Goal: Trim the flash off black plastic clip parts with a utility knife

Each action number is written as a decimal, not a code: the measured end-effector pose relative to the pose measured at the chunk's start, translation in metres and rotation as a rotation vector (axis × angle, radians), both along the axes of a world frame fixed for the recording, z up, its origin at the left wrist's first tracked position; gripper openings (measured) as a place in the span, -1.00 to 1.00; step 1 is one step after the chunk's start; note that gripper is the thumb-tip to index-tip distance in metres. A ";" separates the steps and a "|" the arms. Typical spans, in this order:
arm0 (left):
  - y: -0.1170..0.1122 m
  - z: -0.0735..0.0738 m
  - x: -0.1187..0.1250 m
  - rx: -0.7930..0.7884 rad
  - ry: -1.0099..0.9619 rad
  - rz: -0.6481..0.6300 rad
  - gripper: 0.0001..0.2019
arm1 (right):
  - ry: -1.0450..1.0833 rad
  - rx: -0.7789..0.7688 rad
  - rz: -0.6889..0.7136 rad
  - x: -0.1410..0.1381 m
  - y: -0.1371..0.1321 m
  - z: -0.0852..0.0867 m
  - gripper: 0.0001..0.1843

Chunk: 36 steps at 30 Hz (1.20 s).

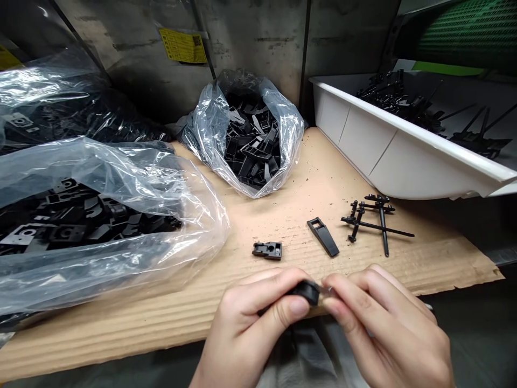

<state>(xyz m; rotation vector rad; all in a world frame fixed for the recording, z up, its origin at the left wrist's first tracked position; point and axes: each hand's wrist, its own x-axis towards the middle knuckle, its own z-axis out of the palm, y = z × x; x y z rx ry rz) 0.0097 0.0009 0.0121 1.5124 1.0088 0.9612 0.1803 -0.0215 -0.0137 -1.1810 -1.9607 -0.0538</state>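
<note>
My left hand (262, 318) pinches a small black plastic part (307, 291) between thumb and forefinger, just over the front edge of the cardboard. Close against it, my right hand (379, 318) has its thumb and forefinger closed on something thin at the part's right end, too small and blurred to name. Beyond my hands lies a black block-shaped plastic piece (267, 250) with a round hole. To its right is a flat, tapered black lever (323, 237) with a square opening. Farther right, black stemmed plastic pieces (374, 218) lie crossed over each other.
A clear bag (202, 215) of black parts lies open at left, with another bag (48, 91) behind it. An open bag (291, 124) of black levers stands at the back. The white bin (351, 129) at right holds black stemmed pieces. Cardboard (141, 318) covers the worktop.
</note>
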 end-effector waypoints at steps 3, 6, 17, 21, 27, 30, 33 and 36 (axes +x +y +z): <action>0.002 -0.001 -0.002 0.041 0.023 -0.071 -0.88 | 0.049 -0.005 -0.088 0.003 0.005 0.002 -0.73; 0.003 -0.007 -0.005 0.195 0.035 -0.065 -0.85 | 0.115 -0.138 -0.035 0.009 0.005 0.007 -0.76; -0.005 -0.027 -0.008 0.648 0.297 0.010 -0.65 | 0.144 -0.439 0.076 0.012 -0.011 0.009 -0.80; 0.000 -0.028 -0.008 0.703 0.306 -0.017 -0.67 | 0.148 -0.489 0.111 0.010 -0.008 0.008 -0.80; 0.002 -0.032 -0.007 0.803 0.262 -0.053 -0.71 | 0.167 -0.652 0.138 0.008 -0.007 0.018 -0.68; 0.001 -0.032 -0.008 0.727 0.253 -0.054 -0.69 | 0.146 -0.709 0.260 0.010 -0.009 0.025 -0.61; 0.000 -0.030 -0.009 0.696 0.238 -0.047 -0.69 | 0.180 -0.751 0.369 0.015 -0.008 0.028 -0.60; -0.002 -0.029 -0.010 0.706 0.244 -0.045 -0.70 | 0.263 -0.766 0.360 0.020 -0.005 0.027 -0.67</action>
